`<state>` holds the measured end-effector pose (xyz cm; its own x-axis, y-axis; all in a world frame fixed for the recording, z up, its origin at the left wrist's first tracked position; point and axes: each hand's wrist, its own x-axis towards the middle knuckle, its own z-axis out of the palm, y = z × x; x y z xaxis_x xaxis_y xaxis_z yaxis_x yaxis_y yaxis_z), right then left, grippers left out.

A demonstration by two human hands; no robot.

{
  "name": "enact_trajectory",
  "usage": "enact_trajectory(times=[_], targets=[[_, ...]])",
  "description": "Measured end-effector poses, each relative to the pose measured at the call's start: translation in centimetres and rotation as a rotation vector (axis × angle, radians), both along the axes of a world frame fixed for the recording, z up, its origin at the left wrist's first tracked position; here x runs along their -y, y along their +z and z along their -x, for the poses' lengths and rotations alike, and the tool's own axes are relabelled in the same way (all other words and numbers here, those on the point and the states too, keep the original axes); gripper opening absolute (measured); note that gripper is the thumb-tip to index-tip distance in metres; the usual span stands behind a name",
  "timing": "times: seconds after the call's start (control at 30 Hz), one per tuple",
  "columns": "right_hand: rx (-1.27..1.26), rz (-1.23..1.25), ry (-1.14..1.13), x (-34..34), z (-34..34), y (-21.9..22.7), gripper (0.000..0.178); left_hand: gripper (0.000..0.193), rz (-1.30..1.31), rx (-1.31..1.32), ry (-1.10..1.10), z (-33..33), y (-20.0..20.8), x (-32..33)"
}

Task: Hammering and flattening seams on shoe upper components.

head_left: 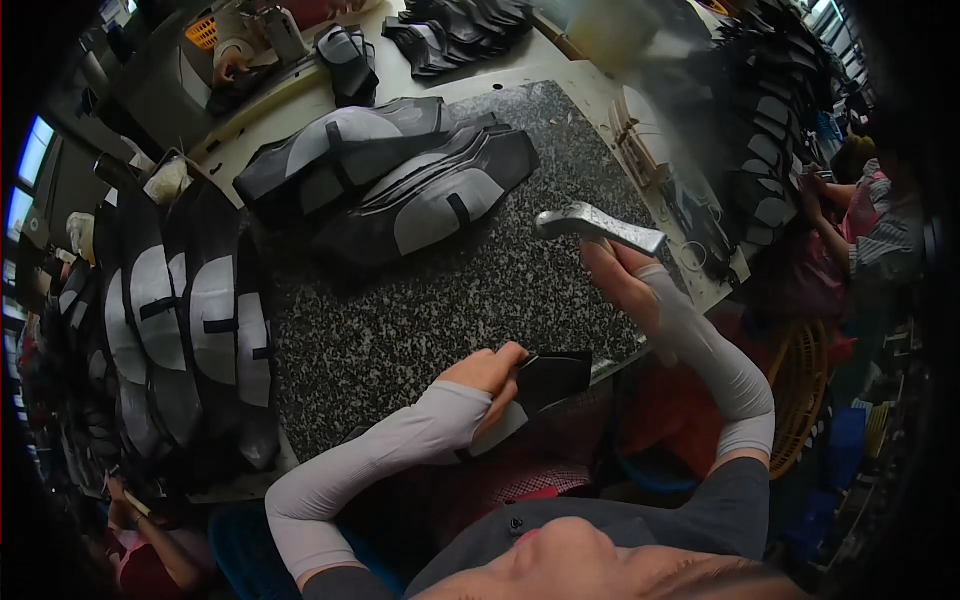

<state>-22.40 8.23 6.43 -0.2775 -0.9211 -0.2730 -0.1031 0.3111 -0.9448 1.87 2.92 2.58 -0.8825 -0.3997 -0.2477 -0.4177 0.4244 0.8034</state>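
My right hand (622, 280) is closed around a metal hammer (600, 226), raised above the right side of a speckled dark stone slab (400, 325). The hammer's rounded face points left and its flat end points right. My left hand (488, 380) grips a black and grey shoe upper piece (560, 382) at the slab's near edge. Part of that piece hangs below the edge, and my fingers hide some of it. On the far part of the slab lie two bundles of similar shoe upper pieces (445, 212), black with grey panels and short black strips.
A row of shoe upper pieces (150, 310) stands at the left. More lie stacked on the far table (460, 35) and along the right (770, 150). A tool with string (640, 130) sits past the slab's right edge. A yellow basket (800, 400) is low right. Co-workers (860, 220) sit nearby.
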Motion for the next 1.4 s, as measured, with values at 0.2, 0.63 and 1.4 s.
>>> enact_trajectory(times=[0.2, 0.63, 1.4], targets=[[-0.224, -0.175, 0.417, -6.8, -0.2, 1.2, 0.022, 0.022, 0.255, -0.284, 0.095, 2.9, -3.0, 1.4], [-0.236, -0.277, 0.528, -6.8, -0.3, -0.1, 0.019, 0.015, 0.322, -0.366, -0.09, 4.7, -3.8, 3.6], [-0.418, -0.184, 0.444, -6.0, 0.2, -1.0, 0.014, 0.022, 0.353, -0.476, 0.02, 3.0, -3.9, 2.7]])
